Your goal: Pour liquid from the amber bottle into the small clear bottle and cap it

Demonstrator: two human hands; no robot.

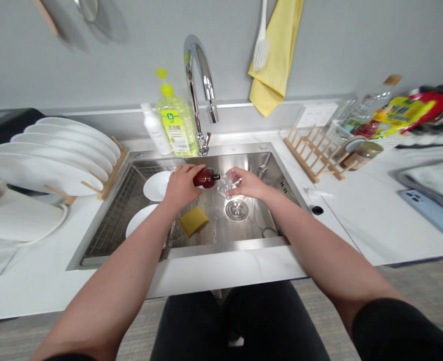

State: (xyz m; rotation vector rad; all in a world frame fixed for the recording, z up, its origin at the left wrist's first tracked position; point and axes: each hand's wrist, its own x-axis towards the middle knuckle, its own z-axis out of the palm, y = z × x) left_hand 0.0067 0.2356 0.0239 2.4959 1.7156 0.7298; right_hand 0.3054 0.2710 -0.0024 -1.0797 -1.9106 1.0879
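My left hand (pixel 181 186) is shut around a dark red bottle (pixel 205 178) with a black neck, above the stainless steel sink (pixel 221 249). My right hand (pixel 246 183) grips a clear, shiny object (pixel 229 184) close to the bottle's neck; its exact kind is hard to tell. Both hands are over the basin, and the clear object sits a little above the metal drain (pixel 237 209). A yellow sponge (pixel 193 221) lies under my left wrist. Two white plates (pixel 156 185) rest in the sink's left half, with my left forearm partly hiding the nearer one.
A chrome faucet (pixel 200 75) rises behind the sink beside a yellow-green dish soap bottle (pixel 176 123). White plates stand in a wooden rack (pixel 108 168) on the left. A wooden rack (pixel 315 153) stands on the right counter, with a jar and bright packets beyond it.
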